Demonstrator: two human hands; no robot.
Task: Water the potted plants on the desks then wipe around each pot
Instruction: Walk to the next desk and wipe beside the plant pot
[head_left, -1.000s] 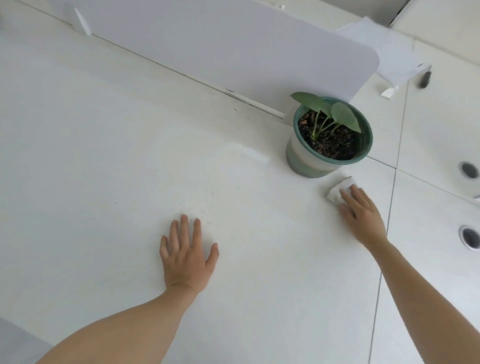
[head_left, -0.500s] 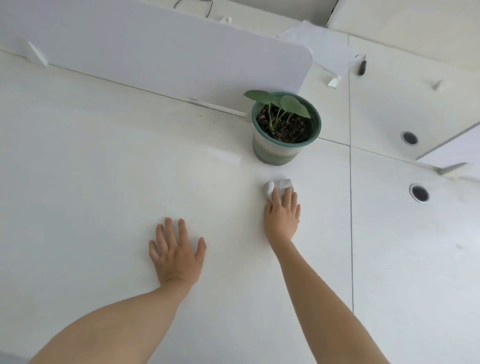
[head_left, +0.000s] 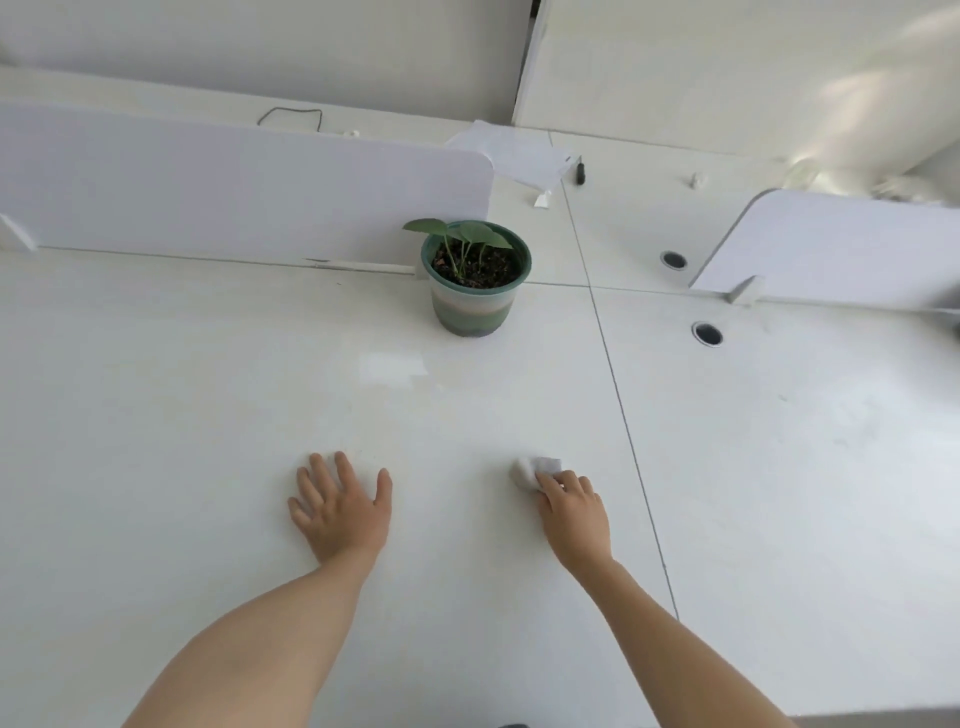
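Your two forearms come in bare from the bottom edge, no sleeves, watch or rings in sight; your left hand (head_left: 340, 512) and right hand (head_left: 574, 512) wear no gloves.

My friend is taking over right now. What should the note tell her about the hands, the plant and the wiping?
Left hand: flat on the desk, fingers spread, holding nothing.
Right hand: pressing a small white cloth onto the desk.
Plant pot: upright at the back of the desk beside the white divider, well away from both hands.
Done: wiping is under way in front of the pot. Whether the plant has been watered cannot be told; no watering can is in view.
Left: probably wipe the rest of the way around this pot, then do any other desks.
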